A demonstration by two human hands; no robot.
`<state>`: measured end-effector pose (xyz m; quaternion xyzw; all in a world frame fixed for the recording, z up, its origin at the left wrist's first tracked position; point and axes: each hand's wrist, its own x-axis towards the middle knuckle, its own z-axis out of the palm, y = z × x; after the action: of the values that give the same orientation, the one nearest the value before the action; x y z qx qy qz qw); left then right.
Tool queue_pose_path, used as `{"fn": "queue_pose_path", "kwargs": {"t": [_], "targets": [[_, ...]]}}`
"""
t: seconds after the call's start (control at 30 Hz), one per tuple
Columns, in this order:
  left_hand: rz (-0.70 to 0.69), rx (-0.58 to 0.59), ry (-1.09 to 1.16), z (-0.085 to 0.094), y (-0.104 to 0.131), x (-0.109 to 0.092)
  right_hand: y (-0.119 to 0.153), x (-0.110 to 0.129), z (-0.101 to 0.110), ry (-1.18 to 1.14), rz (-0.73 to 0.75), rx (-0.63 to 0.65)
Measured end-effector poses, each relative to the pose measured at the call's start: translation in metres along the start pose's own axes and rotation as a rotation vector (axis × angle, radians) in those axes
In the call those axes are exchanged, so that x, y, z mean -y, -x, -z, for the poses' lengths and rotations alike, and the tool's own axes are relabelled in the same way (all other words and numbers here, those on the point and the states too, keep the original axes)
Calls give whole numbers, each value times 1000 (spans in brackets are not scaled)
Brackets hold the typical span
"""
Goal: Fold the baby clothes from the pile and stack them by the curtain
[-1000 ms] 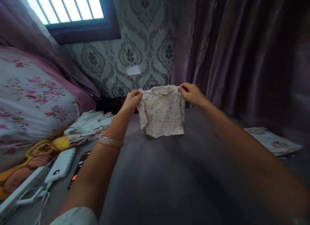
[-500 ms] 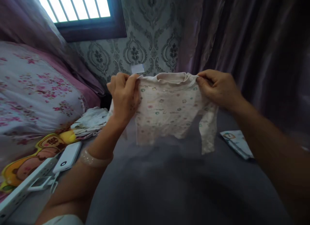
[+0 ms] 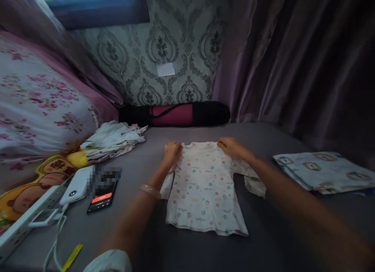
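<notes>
1. Pinching both shoulders of the printed shirt [image 3: 205, 190]: your left hand [image 3: 173, 151] on one, your right hand [image 3: 233, 147] on the other.
2. Printed shirt lies spread on the gray sheet [image 3: 140, 158], neckline away from you.
3. Folded cloth [image 3: 325, 174] right; phone [image 3: 103, 199], clothes pile [image 3: 114, 139] left.

Pale bangle [image 3: 150, 190], whitish sleeve [image 3: 110, 260]

Shirt sleeves [image 3: 255, 187] partly behind blurred forearms [image 3: 285, 190]; window [image 3: 99, 7] cut by top edge.
</notes>
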<state>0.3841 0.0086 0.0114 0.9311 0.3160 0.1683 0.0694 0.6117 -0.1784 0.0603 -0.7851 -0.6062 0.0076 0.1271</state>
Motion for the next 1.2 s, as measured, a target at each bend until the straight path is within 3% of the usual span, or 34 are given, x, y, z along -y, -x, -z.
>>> {"fn": "queue_pose_path", "kwargs": {"t": [0.1, 0.23, 0.53, 0.83, 1.03, 1.2], "targets": [[31, 33, 10, -36, 0, 5, 2, -4, -36, 88, -77, 44], [14, 47, -35, -52, -9, 10, -4, -11, -57, 159, -110, 72], [-57, 0, -192, -67, -40, 29, -38, -34, -81, 242, -119, 127], [-106, 9, -231, -69, -80, 47, -70, -46, -83, 260, -95, 107], [-10, 23, -212, -74, -94, 46, -87, -50, -88, 224, -158, 101], [98, 158, -9, -68, -96, 54, -86, -49, -93, 147, -219, 55]]}}
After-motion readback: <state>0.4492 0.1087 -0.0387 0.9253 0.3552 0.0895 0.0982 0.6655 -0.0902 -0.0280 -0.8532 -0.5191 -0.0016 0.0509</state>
